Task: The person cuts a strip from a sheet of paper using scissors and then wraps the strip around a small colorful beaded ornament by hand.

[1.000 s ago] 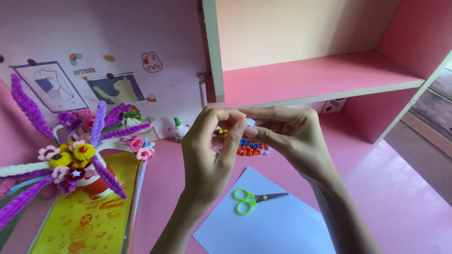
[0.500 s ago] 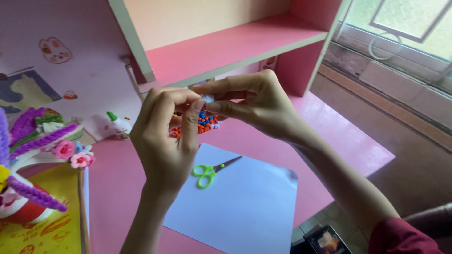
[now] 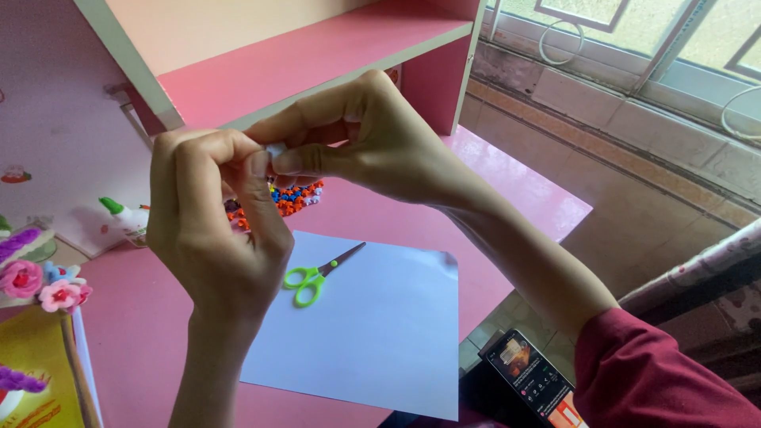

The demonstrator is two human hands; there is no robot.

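Observation:
My left hand point(image 3: 210, 230) and my right hand point(image 3: 372, 139) meet above the pink desk point(image 3: 491, 182), fingertips pinched together on a tiny pale piece point(image 3: 275, 150) that is mostly hidden between them. Below the hands lies a white sheet of paper point(image 3: 380, 325) with small green-handled scissors point(image 3: 313, 277) on it. Behind the hands sits a pile of small coloured beads point(image 3: 293, 198), orange, blue and white, partly hidden by my left hand.
A pink shelf unit point(image 3: 317, 55) stands at the desk's back. A white glue bottle with a green tip point(image 3: 127, 215) lies at left. Pipe-cleaner flowers point(image 3: 40, 277) and a yellow book point(image 3: 36, 372) sit at the far left. A phone point(image 3: 531, 376) rests near my right sleeve.
The view has swung right and closer, so the window and floor show and the flowers slide to the left edge. Both hands stay pinched together on the small piece.

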